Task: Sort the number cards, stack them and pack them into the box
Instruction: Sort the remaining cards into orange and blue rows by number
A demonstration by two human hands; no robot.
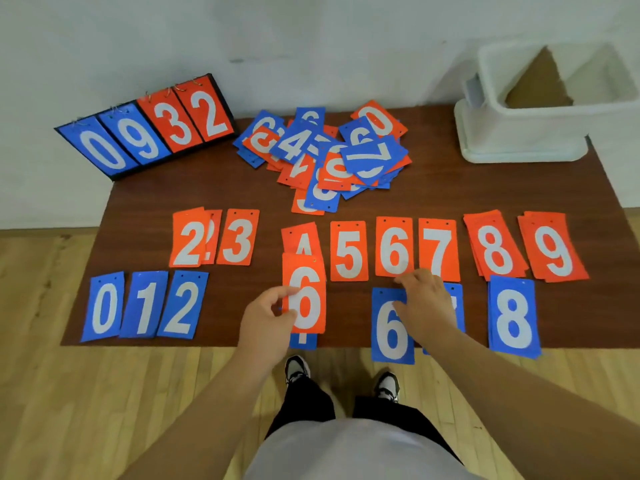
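My left hand [268, 315] pinches an orange 6 card [306, 299] by its left edge, held over the orange 4 [300, 242] and a blue card [304, 341] below. My right hand [424, 306] rests with curled fingers on the bottom edge of the orange 6 pile [394, 249], covering part of a blue card [453, 299] beside the blue 6 [391, 327]. Orange cards 2 to 9 lie in a row on the brown mat [242, 188]. Blue 0, 1, 2 [145, 304] and blue 8 [512, 317] lie nearer me. An unsorted pile [325, 154] sits behind.
A white plastic box [526, 133] with brown cardboard inside stands at the back right of the mat. A scoreboard stand [145, 129] showing 0 9 3 2 leans at the back left. My feet [341, 374] stand on the wooden floor by the mat's front edge.
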